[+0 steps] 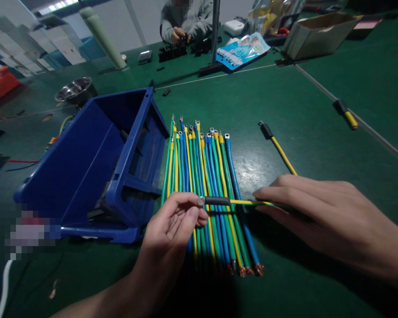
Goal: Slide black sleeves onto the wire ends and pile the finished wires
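Note:
A yellow-green cable [243, 202] with a black sleeve and a metal ring lug stretches level between my hands. The fingers of my left hand [175, 225] are closed at its lug end. My right hand [321, 216] pinches the cable between thumb and fingers, hiding its other end. Below it lies a row of blue, green and yellow cables [230, 168], with lugs at the far ends and bare copper at several near ends. Another yellow cable [281, 152] with a black sleeve lies partly behind my right hand.
At left stands a blue bin [76, 176] holding dark pieces. A short sleeved cable piece [350, 119] lies at right. Farther back are a metal bowl [76, 90], a green bottle [102, 39], a blue packet [242, 51], an open box [318, 37] and a person [202, 22] handling black parts.

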The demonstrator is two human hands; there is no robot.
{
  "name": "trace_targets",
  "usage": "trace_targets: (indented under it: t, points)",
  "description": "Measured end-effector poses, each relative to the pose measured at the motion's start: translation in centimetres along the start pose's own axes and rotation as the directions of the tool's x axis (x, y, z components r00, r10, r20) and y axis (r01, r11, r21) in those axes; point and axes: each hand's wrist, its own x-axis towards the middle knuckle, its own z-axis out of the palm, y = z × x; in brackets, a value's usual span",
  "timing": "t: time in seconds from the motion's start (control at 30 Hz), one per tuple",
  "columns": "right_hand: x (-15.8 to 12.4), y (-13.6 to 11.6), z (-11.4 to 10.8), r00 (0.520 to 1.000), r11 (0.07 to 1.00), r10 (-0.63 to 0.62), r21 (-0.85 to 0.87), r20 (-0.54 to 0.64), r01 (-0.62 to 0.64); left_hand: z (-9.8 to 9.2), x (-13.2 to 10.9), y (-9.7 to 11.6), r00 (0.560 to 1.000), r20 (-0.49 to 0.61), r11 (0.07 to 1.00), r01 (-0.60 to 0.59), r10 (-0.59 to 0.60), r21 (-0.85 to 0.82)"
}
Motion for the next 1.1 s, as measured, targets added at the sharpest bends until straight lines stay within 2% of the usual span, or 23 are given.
trace_targets:
  t: [0.07, 0.13, 0.2, 0.27, 0.33, 0.4, 0.47, 0.6, 0.8, 0.93, 1.1]
  points:
    - [-0.2, 0.1, -0.6, 0.999, 0.998, 0.041, -0.057, 0.032, -0.039, -0.2, -0.1, -0.1, 0.999, 0.016, 0.997, -0.04, 0.039, 0.061]
    - [-0.4, 0.1, -1.3, 0.982, 0.98, 0.177, -0.077, -0.059, -0.181, -0.5, -0.2, -0.3, 0.987, 0.083, 0.974, -0.148, 0.136, 0.171]
    - [-0.4, 0.1, -1.9, 0.929, 0.947, 0.318, 0.007, -0.189, -0.322, -0.8, -0.4, -0.7, 0.944, 0.193, 0.908, -0.314, 0.267, 0.279]
    - [-0.3, 0.1, -2.2, 0.892, 0.929, 0.37, 0.074, -0.261, -0.363, -1.1, -0.6, -0.9, 0.884, 0.318, 0.818, -0.448, 0.344, 0.361]
    - [0.0, 0.0, -2.2, 0.904, 0.938, 0.343, 0.051, -0.256, -0.342, -1.2, -0.7, -0.9, 0.827, 0.44, 0.726, -0.536, 0.349, 0.431]
    - [0.4, 0.0, -1.8, 0.912, 0.933, 0.353, 0.006, -0.21, -0.36, -1.2, -0.8, -0.8, 0.779, 0.552, 0.63, -0.594, 0.297, 0.5]
    - [0.6, 0.1, -1.3, 0.907, 0.919, 0.389, -0.002, -0.163, -0.394, -1.1, -0.8, -0.6, 0.751, 0.616, 0.54, -0.629, 0.238, 0.559]
    - [0.6, 0.4, -0.3, 0.918, 0.926, 0.371, -0.019, -0.141, -0.377, -0.9, -0.5, -0.7, 0.738, 0.656, 0.425, -0.65, 0.158, 0.63]
    - [0.4, 1.2, 0.7, 0.919, 0.914, 0.381, -0.109, -0.104, -0.391, -0.9, -0.4, -1.0, 0.696, 0.697, 0.271, -0.714, 0.173, 0.645]
    - [0.3, 1.5, 1.2, 0.936, 0.911, 0.35, -0.221, -0.03, -0.348, -0.8, -0.6, -0.7, 0.691, 0.702, 0.219, -0.721, 0.171, 0.657]
    - [0.2, 1.1, 1.1, 0.933, 0.866, 0.359, -0.366, -0.016, -0.34, -0.9, -0.6, -0.6, 0.675, 0.713, 0.174, -0.738, 0.19, 0.652]
